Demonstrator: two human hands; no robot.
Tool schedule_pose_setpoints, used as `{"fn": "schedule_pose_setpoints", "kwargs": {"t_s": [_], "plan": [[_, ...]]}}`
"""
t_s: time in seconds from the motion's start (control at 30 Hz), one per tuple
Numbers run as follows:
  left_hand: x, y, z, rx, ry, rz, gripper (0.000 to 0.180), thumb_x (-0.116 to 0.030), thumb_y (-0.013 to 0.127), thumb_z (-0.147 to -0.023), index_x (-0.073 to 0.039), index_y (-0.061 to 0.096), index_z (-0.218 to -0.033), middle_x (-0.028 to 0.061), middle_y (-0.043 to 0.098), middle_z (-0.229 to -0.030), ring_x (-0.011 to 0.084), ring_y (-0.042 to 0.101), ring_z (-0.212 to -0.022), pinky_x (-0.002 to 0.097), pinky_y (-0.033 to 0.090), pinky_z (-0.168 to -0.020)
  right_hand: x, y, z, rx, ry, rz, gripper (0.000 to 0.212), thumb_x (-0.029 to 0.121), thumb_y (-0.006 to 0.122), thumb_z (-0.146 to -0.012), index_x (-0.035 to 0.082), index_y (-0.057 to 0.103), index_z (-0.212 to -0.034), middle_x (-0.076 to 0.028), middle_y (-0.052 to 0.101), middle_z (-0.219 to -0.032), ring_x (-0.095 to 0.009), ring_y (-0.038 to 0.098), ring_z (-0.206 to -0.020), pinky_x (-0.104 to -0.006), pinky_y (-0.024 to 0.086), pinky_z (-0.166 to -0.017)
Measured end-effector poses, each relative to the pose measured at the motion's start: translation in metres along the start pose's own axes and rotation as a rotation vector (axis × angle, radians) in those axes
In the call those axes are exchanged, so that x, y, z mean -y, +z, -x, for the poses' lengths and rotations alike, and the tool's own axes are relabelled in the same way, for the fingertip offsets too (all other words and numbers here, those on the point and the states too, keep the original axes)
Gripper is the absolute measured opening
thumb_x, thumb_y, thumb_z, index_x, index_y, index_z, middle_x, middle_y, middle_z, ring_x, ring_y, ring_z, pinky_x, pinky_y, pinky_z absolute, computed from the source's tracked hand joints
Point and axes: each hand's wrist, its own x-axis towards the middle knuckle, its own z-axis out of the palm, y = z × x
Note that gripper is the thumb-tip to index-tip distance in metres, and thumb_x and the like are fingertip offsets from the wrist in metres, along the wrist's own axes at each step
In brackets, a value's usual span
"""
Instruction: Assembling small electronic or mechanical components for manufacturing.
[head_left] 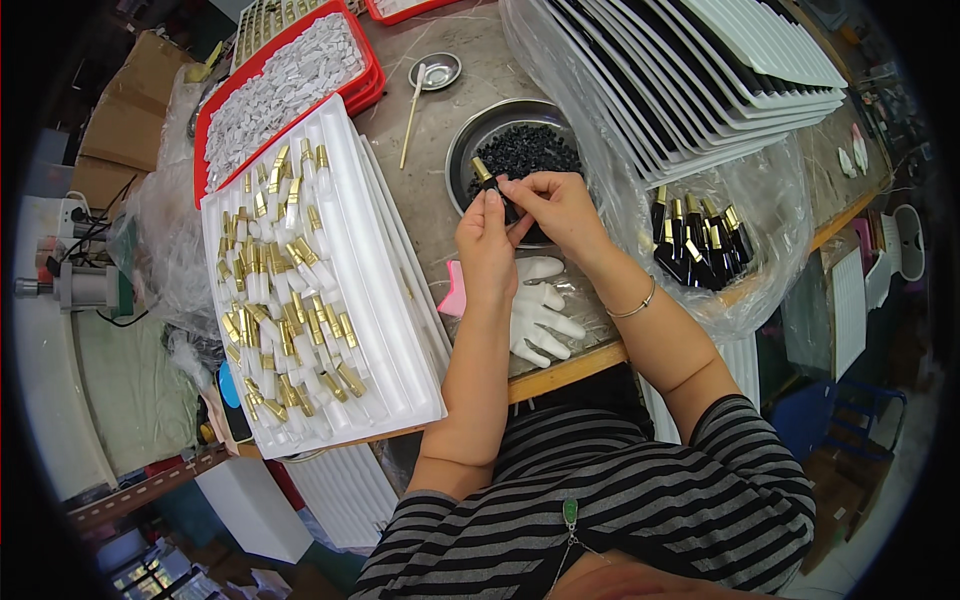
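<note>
Above the steel bowl's near edge, my left hand (487, 243) is closed round a short black piece with a gold end (483, 170), gold end tilted up and to the left. My right hand (560, 215) meets it there, thumb and fingers pinched at the same piece; whether a smaller part sits between those fingers is hidden. Beneath and behind my hands, the steel bowl (462, 150) holds many small black bits (530, 150). A white glove (540, 315) lies below my wrists, beside a pink object (453, 290).
At left, stacked white ribbed trays (385, 340) bear many white pieces with gold ends. A red tray (375, 75) of small grey-white bits stands behind. A stick (410, 125) leans on a small metal dish (440, 62). Right: clear plastic holding black-and-gold pieces (700, 240), beside stacked trays (720, 100).
</note>
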Motion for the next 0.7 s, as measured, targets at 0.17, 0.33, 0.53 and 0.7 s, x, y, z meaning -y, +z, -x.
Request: {"fn": "schedule_pose_setpoints", "kwargs": {"t_s": [0.17,0.33,0.53,0.7], "plan": [[-0.001,0.003,0.002,0.022,0.069,-0.093,0.029,-0.021,0.04,-0.095,0.0,0.051,-0.113,0.0086,0.057,-0.107,0.0141,0.059,-0.091,0.0277,0.053,-0.076,0.009,0.002,0.002,0.006,-0.011,-0.116,0.018,0.015,0.062,-0.083,-0.002,0.066,-0.086,0.001,0.058,-0.066,-0.003,0.047,-0.055,-0.0156,0.035,-0.048],[-0.003,0.006,0.003,-0.011,0.224,-0.322,0.031,-0.019,0.039,-0.095,-0.002,0.049,-0.12,0.0064,0.055,-0.112,0.0117,0.057,-0.092,0.0255,0.053,-0.073,0.012,-0.003,0.004,0.109,0.134,-0.078,0.02,0.019,0.061,-0.085,0.0,0.064,-0.091,0.002,0.057,-0.067,-0.001,0.044,-0.047,-0.0143,0.033,-0.041],[-0.003,0.006,0.005,-0.044,0.31,-0.478,0.034,-0.016,0.038,-0.095,0.0,0.045,-0.125,0.0092,0.053,-0.116,0.0092,0.056,-0.088,0.0212,0.05,-0.068,0.009,0.003,0.006,0.182,0.099,-0.198,0.017,0.019,0.057,-0.088,0.003,0.058,-0.094,0.002,0.057,-0.074,-0.002,0.049,-0.053,-0.0146,0.038,-0.045],[-0.004,0.011,0.01,-0.101,0.36,-0.585,0.033,-0.018,0.034,-0.097,-0.001,0.05,-0.12,0.0061,0.059,-0.096,0.0087,0.056,-0.085,0.0213,0.047,-0.068,0.003,0.016,0.01,0.114,-0.037,-0.219,0.014,0.013,0.054,-0.088,0.0,0.055,-0.093,-0.003,0.06,-0.085,-0.006,0.055,-0.077,-0.0194,0.047,-0.06]]}}
